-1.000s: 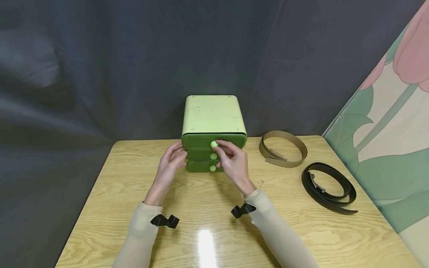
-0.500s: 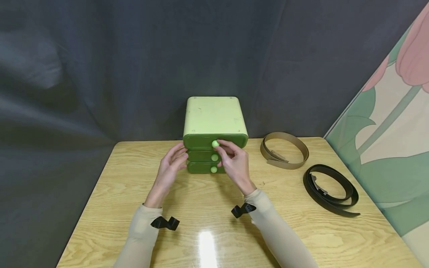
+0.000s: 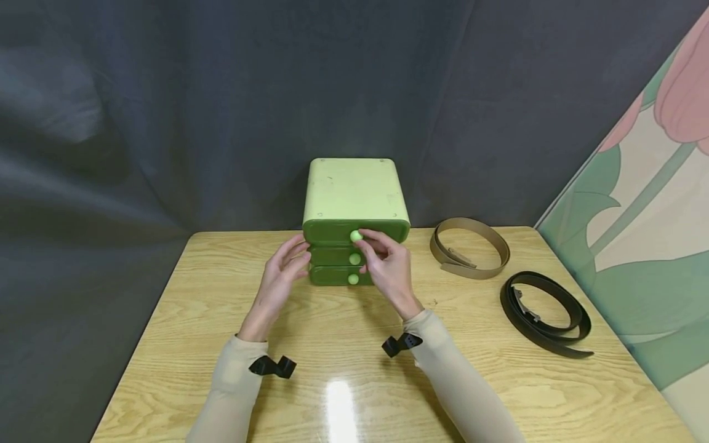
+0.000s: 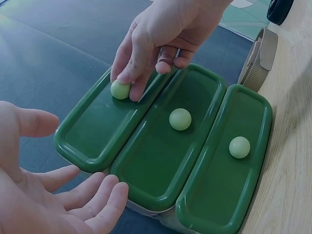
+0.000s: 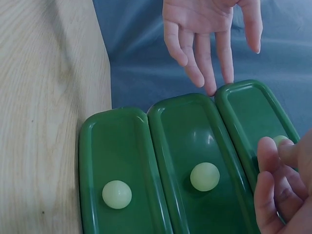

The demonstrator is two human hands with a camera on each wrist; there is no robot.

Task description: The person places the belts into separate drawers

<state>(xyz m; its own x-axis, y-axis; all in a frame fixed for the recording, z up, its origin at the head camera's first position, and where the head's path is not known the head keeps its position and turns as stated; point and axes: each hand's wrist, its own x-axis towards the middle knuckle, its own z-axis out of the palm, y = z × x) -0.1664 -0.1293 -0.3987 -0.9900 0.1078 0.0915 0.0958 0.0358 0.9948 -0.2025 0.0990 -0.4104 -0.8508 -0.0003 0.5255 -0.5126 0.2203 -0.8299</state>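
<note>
A small chest of drawers (image 3: 354,187) with a pale green body and three dark green drawer fronts stands at the back middle of the table. My right hand (image 3: 390,271) pinches the round light green knob (image 4: 120,89) of the top drawer (image 4: 100,129) between thumb and fingers. Below it, the middle knob (image 4: 180,119) and the bottom knob (image 4: 239,147) are untouched. My left hand (image 3: 277,280) is at the chest's left side, fingers loosely spread and holding nothing. In the right wrist view its fingertips reach the drawers' left ends; whether they touch I cannot tell.
To the right of the chest lies a coiled tan belt (image 3: 487,231). A coiled black belt (image 3: 517,314) with a metal buckle is nearer the table's right edge. Behind the wooden table (image 3: 310,394) hangs a dark curtain (image 3: 266,111); a flower-patterned panel (image 3: 653,234) borders the right.
</note>
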